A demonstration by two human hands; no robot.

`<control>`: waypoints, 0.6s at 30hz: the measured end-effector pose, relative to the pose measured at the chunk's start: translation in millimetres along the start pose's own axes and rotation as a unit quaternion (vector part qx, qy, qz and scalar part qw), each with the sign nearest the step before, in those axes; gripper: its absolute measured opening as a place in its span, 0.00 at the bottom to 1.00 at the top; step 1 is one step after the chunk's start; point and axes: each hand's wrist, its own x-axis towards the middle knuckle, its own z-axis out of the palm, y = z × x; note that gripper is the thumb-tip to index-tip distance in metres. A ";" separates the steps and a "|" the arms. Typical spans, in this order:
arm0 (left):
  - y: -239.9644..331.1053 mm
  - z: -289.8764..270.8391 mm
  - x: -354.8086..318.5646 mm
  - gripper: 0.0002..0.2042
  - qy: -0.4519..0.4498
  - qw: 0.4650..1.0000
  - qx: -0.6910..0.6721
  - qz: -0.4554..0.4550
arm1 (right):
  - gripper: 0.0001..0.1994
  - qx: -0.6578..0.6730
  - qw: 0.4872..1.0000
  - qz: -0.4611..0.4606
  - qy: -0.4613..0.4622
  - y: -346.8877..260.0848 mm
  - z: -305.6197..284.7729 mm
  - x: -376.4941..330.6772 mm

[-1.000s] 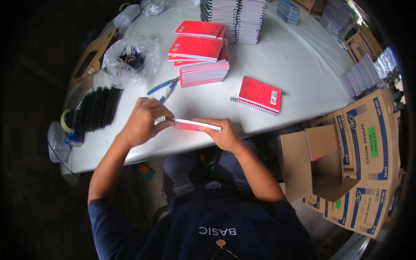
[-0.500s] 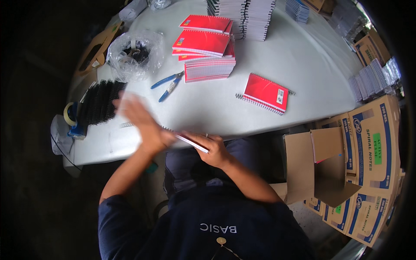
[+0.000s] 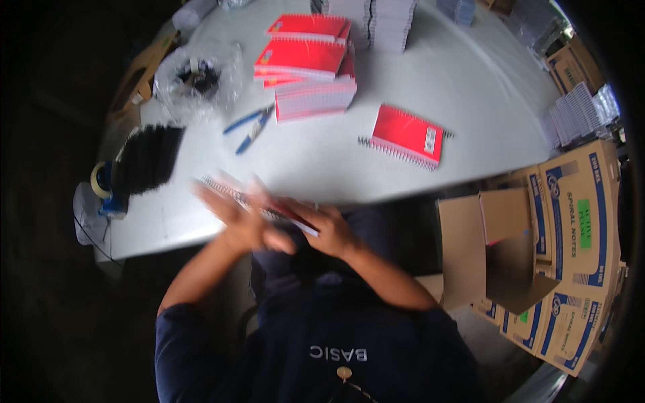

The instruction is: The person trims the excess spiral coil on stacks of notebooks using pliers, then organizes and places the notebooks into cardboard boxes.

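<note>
A thin red notebook is tilted at the table's near edge, with my right hand closed on its right end. A wire spiral runs along the notebook's upper edge and sticks out past it to the left. My left hand lies against that spiral, fingers spread and blurred by motion. Farther off, a red spiral notebook rests on the table, with coil ends jutting from both sides. Red-covered notebooks form a stack beyond my hands, and blue-handled pliers lie beside it.
Black spiral coils lie at the left, near a tape dispenser. A clear plastic bag holds dark items. White notebook stacks stand at the back. An open carton and printed cartons are at my right.
My left hand has moved from near the black coils toward the right and nearer me, onto the spiral. My right hand still holds the notebook. The whole view has shifted slightly.
</note>
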 end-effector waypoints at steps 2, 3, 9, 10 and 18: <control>-7.4 12.6 38.5 0.50 0.107 0.976 -0.002 -0.191 | 0.23 0.051 0.998 -0.024 0.013 4.1 3.4 8.5; 3.6 12.0 21.2 0.50 0.014 0.987 -0.063 -0.148 | 0.22 0.047 0.999 -0.003 0.019 3.9 3.6 5.6; 5.3 10.8 12.1 0.51 -0.049 0.996 0.008 0.079 | 0.21 0.037 0.999 0.012 -0.036 11.8 1.3 4.5; 5.2 14.3 14.1 0.51 -0.044 0.999 -0.014 0.024 | 0.23 0.062 0.997 -0.036 -0.013 9.1 5.5 9.3; 35.3 -0.6 1.0 0.44 -0.236 0.963 -0.121 -0.052 | 0.26 0.151 0.979 0.129 -0.054 21.7 -18.6 10.7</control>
